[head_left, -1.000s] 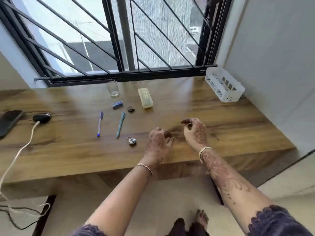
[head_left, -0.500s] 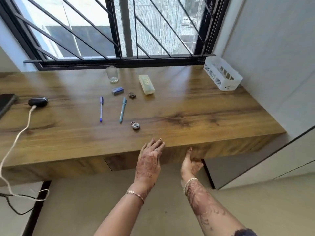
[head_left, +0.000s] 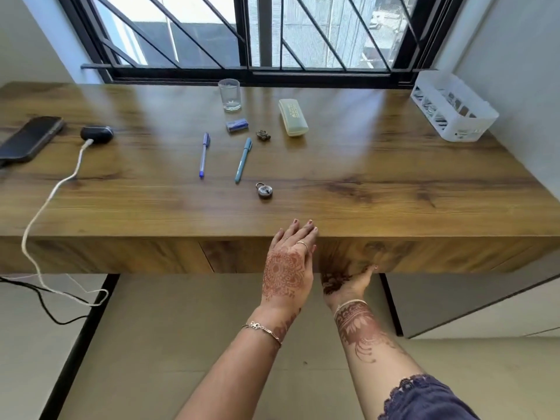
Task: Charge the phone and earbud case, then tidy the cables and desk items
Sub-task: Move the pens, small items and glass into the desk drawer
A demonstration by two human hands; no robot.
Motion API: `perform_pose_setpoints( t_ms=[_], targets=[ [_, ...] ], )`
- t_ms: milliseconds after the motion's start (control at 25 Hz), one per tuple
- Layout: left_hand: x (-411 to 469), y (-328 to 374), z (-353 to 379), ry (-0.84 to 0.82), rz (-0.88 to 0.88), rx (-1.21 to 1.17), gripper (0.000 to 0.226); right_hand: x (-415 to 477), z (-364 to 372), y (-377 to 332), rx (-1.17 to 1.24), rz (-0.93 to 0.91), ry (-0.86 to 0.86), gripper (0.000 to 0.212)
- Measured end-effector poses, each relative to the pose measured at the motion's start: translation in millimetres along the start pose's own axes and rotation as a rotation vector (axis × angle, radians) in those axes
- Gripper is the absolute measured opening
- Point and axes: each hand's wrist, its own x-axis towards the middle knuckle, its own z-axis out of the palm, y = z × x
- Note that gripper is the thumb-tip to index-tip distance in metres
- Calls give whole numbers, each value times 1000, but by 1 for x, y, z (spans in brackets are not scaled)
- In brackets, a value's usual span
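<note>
From the head camera, the person's left hand [head_left: 288, 263] lies palm down at the front edge of the wooden tabletop [head_left: 363, 165], its fingers [head_left: 298, 230] straight and pressed together, tips resting on the edge. The right hand [head_left: 344, 281] is turned palm up against the bottom of the front panel. Its fingers seem to reach under the panel, out of sight, so their state cannot be told.

Far left, the phone [head_left: 30, 137] lies flat, and the earbud case [head_left: 96, 134] sits just beside it. A white cable [head_left: 48, 201] is plugged into the case and runs off the front edge to the floor.

Mid-table lie a blue pen [head_left: 204, 154], a teal pen [head_left: 243, 160] and a padlock [head_left: 264, 190]. A glass [head_left: 229, 94] stands near the window, and a white basket [head_left: 454, 110] sits far right.
</note>
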Motion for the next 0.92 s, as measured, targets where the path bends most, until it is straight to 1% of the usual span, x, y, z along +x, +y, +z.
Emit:
perform_pose_setpoints(
  t_ms=[160, 400, 640, 760, 920],
  targets=[
    [-1, 6, 2, -14, -48, -2, 35, 1, -3, -3, 35, 21, -36, 84],
    [1, 10, -1, -42, -86, -13, 35, -3, -4, -6, 25, 61, -54, 84],
    [-1, 12, 1, -42, -120, -24, 35, -4, -5, -7, 12, 58, -33, 84],
    [0, 14, 1, -28, -147, -32, 36, -18, -12, -2, -38, 46, -21, 78],
    [-8, 23, 1, -89, -150, -43, 35, -47, -31, -5, -58, 95, -5, 78]
  ],
)
